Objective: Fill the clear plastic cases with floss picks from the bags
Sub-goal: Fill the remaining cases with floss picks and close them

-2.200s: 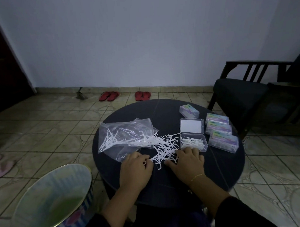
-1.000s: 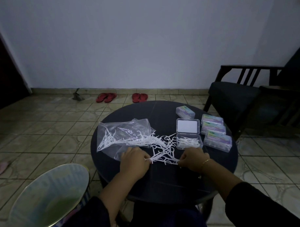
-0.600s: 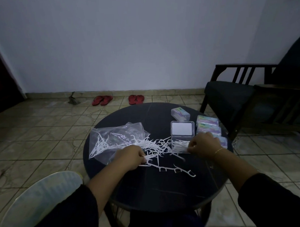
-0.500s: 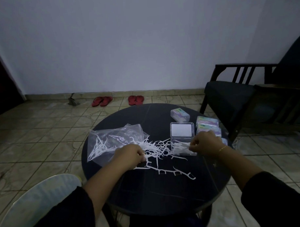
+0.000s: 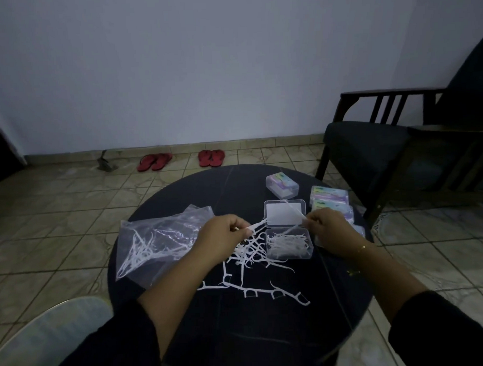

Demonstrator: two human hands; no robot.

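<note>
An open clear plastic case (image 5: 288, 245) lies on the round dark table (image 5: 240, 328), its base partly filled with white floss picks and its lid (image 5: 284, 216) folded back. My right hand (image 5: 328, 229) pinches floss picks just right of and above the case. My left hand (image 5: 223, 238) pinches floss picks to the left of the case, over a loose pile of picks (image 5: 251, 264). A clear plastic bag (image 5: 157, 243) with more picks lies at the left. A row of picks (image 5: 266, 291) lies nearer me.
Several closed, filled cases (image 5: 328, 196) stand at the table's right edge, one more (image 5: 282, 183) behind the open case. A dark wooden armchair (image 5: 392, 147) stands at the right. A pale metal bin (image 5: 48, 340) is at lower left. Red sandals (image 5: 154, 161) lie by the wall.
Both hands have lifted from the pile with picks pinched in them. My right hand moved to the open case; the view shifted, and a row of picks now lies spread toward me.
</note>
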